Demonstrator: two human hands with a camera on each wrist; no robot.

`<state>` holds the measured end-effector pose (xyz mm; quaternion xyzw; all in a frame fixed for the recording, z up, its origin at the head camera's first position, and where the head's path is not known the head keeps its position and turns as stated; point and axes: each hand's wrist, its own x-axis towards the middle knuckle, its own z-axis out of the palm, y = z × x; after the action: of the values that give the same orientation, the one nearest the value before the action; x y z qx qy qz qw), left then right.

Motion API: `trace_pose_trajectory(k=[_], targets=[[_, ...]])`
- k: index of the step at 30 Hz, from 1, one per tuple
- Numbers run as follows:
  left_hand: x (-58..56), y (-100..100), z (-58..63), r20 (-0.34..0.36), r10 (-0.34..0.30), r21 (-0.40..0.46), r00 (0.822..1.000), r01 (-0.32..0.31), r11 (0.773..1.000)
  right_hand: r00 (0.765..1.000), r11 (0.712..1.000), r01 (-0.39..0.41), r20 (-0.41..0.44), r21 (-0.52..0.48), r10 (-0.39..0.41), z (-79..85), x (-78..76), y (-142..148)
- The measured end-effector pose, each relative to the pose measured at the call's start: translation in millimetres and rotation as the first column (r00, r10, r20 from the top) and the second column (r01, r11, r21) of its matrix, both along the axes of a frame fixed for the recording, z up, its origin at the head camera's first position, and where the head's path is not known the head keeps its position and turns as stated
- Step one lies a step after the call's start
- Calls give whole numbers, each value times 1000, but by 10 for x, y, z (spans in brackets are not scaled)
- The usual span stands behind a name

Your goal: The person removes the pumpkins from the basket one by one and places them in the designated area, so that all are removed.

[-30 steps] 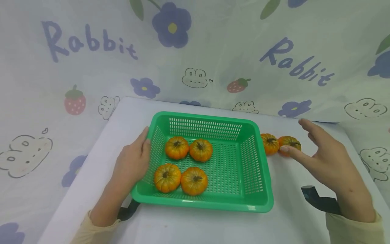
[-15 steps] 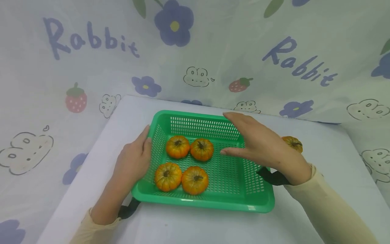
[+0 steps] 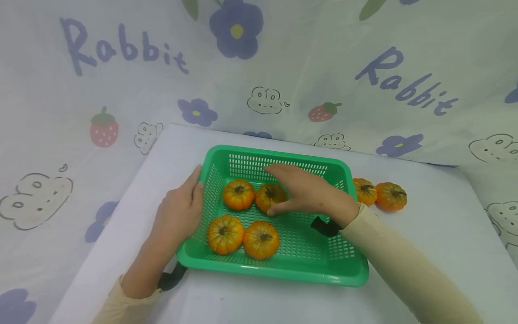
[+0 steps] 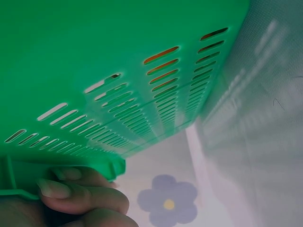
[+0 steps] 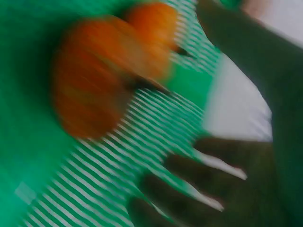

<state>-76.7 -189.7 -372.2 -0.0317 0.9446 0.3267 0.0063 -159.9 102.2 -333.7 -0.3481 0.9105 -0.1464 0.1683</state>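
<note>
A green plastic basket [image 3: 275, 271] with slotted walls holds several small orange pumpkins. My left hand [image 3: 178, 211] grips its left side, and in the left wrist view the curled fingers [image 4: 85, 196] hook under the rim. Over the basket, my right hand [image 3: 307, 191] reaches in with thumb and fingers spread around the back right pumpkin [image 3: 265, 198], partly covering it; whether it touches is unclear. Beside that one sits the back left pumpkin [image 3: 238, 195]. Closer to the front lie two more, a left one [image 3: 225, 235] and a right one [image 3: 261, 240]. The right wrist view is blurred.
Outside the basket, two more pumpkins, one [image 3: 365, 192] near its right wall and another [image 3: 391, 196] beside it, rest on the white table [image 3: 437, 234]. A printed cloth [image 3: 162, 99] with rabbits and flowers hangs behind and at the sides.
My right hand has swept left, from near the two pumpkins outside to over the back right pumpkin in the basket. The left hand keeps its hold, and the pumpkins stay where they were.
</note>
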Motion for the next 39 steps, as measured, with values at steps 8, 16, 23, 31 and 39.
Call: trace_pose_trajectory(k=[8,16,23,31,39], targets=[[-23,22,3,23,8,-14,1000,-8,1000,998,994,-6,68,110,-2,-270,-87,-90],[-34,17,24,19,8,-9,1000,-8,1000,994,983,18,107,184,-38,-306,-100,-44],[-22,15,-5,4,6,-10,1000,-6,1000,994,988,7,109,154,-24,-324,-113,-28],[-14,14,-6,-8,1,-10,1000,-1,1000,993,988,27,110,155,-44,-340,-119,-21],[-16,12,-9,-12,-1,1,1000,1,1000,993,987,20,113,160,-38,-330,-113,-14]])
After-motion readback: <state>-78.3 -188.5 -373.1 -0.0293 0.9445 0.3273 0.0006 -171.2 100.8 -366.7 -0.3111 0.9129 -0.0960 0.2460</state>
